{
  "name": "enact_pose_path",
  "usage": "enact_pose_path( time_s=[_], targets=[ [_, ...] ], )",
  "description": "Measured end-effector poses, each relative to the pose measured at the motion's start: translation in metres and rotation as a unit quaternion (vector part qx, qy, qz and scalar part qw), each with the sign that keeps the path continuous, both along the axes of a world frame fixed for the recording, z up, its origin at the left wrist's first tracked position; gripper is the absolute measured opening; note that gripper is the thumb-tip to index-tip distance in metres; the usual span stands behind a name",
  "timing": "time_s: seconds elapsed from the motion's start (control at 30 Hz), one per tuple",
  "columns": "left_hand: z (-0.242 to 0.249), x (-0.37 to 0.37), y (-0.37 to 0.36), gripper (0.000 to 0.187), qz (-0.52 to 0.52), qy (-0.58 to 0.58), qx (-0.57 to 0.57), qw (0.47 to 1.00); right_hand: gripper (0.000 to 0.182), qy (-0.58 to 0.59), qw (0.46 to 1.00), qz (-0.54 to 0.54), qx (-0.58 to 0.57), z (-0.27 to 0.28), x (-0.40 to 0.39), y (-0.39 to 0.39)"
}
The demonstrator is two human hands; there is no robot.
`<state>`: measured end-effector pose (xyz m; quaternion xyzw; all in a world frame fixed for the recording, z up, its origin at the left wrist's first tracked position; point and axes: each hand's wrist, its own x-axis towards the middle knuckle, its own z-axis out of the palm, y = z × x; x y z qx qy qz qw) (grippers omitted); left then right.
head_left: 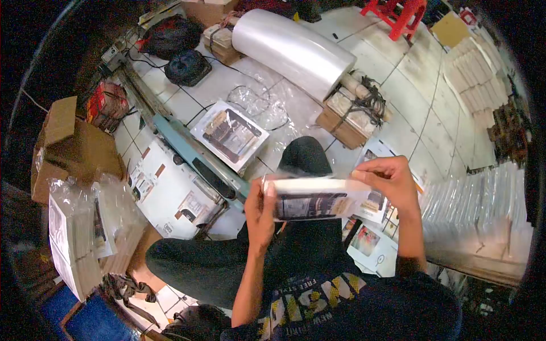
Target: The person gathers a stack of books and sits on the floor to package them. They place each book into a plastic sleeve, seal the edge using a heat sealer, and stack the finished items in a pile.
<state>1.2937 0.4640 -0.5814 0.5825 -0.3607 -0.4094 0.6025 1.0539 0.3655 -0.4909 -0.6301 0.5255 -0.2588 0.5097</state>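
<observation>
Book point(310, 203) over the lap point(307, 238): I've got left hand point(260, 215) gripping 1 end, right hand point(392, 179) pinching at the other; moving it calls for 2 steady grips.

We see a red plastic stool point(408, 10) on the white tiled floor point(441, 133) and, across on our left, a brown cardboard box point(88, 150) with a raised flap.

Left hand point(261, 213) gripping blurred printed booklet point(310, 202) above lap; right hand point(389, 179) pinched at right end. Long teal bar point(190, 156) at left, big plastic roll point(293, 51) far, bagged stacks point(74, 244) near left, red stool point(398, 17) far right.
</observation>
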Motion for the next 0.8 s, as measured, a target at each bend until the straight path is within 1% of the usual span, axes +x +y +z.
enact_pose_path(
  time_s=[0.03,0.07,0.1,0.13,0.17,0.2,0.23,0.27,0.3,0.33,0.37,0.4,0.47,0.5,0.53,0.6,0.63,0.67,0.7,0.73,0.77,0.8],
  targets=[
    [-0.001,-0.002,0.003,0.031,0.018,0.032,-0.010,0.999,0.014,0.008,1.000,0.019,-0.022,-0.004,0.000,0.001],
    [0.001,-0.003,0.006,0.031,0.014,0.034,-0.006,0.999,0.014,0.018,0.998,0.036,-0.042,-0.008,-0.003,0.004],
    [0.005,-0.001,0.007,0.029,0.013,0.041,-0.014,0.999,0.030,-0.031,0.999,0.021,0.033,-0.014,-0.010,0.001],
    [0.010,0.001,0.007,0.028,0.013,0.047,-0.023,0.999,0.030,-0.028,0.999,0.017,0.034,-0.015,-0.011,-0.002],
    [0.016,0.003,0.008,0.033,0.008,0.040,-0.020,0.999,0.047,-0.150,0.989,0.002,0.017,-0.014,-0.005,-0.005],
    [0.013,0.003,0.009,0.033,0.008,0.040,-0.021,0.999,0.065,-0.271,0.963,-0.011,0.000,-0.013,-0.002,-0.010],
    [0.006,0.003,0.008,0.036,0.017,0.042,-0.016,0.999,0.096,-0.237,0.969,0.064,0.035,-0.028,-0.015,-0.021],
    [0.003,0.004,0.005,0.038,0.026,0.043,-0.012,0.999,0.096,-0.238,0.969,0.065,0.028,-0.034,-0.015,-0.019],
    [0.004,0.007,0.004,0.038,0.028,0.042,-0.018,0.999,0.097,-0.177,0.971,0.162,0.006,-0.039,-0.014,-0.013],
    [0.006,0.010,0.005,0.038,0.020,0.028,0.006,0.999,0.098,-0.113,0.960,0.257,-0.012,-0.042,-0.013,-0.009],
    [0.010,0.011,0.008,0.038,0.010,0.015,0.034,0.999,0.061,-0.035,0.966,0.245,-0.071,-0.037,-0.007,-0.005],
    [0.014,0.008,0.009,0.038,0.010,0.017,0.040,0.999,0.061,-0.034,0.967,0.245,-0.065,-0.041,-0.005,-0.001],
    [0.026,-0.002,0.000,0.034,0.094,-0.076,-0.081,0.989,0.040,-0.018,0.995,0.100,0.010,-0.049,-0.004,0.002],
    [0.031,-0.012,-0.002,0.036,0.158,-0.172,-0.143,0.962,0.029,0.004,0.996,0.070,-0.049,-0.046,0.001,0.005],
    [0.041,-0.015,0.002,0.036,0.190,-0.268,-0.197,0.924,0.029,0.004,0.997,0.066,-0.050,-0.050,-0.002,0.007],
    [0.023,-0.016,0.040,0.031,0.023,-0.277,-0.212,0.937,0.030,0.010,0.999,-0.023,-0.032,-0.069,-0.006,0.007],
    [0.016,-0.019,0.055,0.030,-0.068,-0.253,-0.036,0.964,0.033,-0.130,0.985,-0.100,0.048,-0.087,-0.006,0.014],
    [0.014,-0.024,0.062,0.029,-0.155,-0.216,0.144,0.953,0.033,-0.129,0.986,-0.095,0.050,-0.088,-0.002,0.019],
    [0.007,-0.029,0.058,0.029,-0.151,-0.213,0.148,0.954,0.036,-0.212,0.961,-0.150,0.098,-0.089,0.005,0.025],
    [0.000,-0.035,0.051,0.032,-0.132,-0.027,0.185,0.974,0.039,-0.291,0.923,-0.204,0.147,-0.090,0.012,0.033],
    [-0.008,-0.038,0.047,0.036,-0.103,0.160,0.212,0.959,0.041,-0.298,0.910,-0.214,0.193,-0.089,0.018,0.041],
    [-0.020,-0.037,0.045,0.045,-0.044,0.229,0.179,0.956,0.036,-0.323,0.901,-0.226,0.181,-0.101,0.027,0.047]
  ],
)
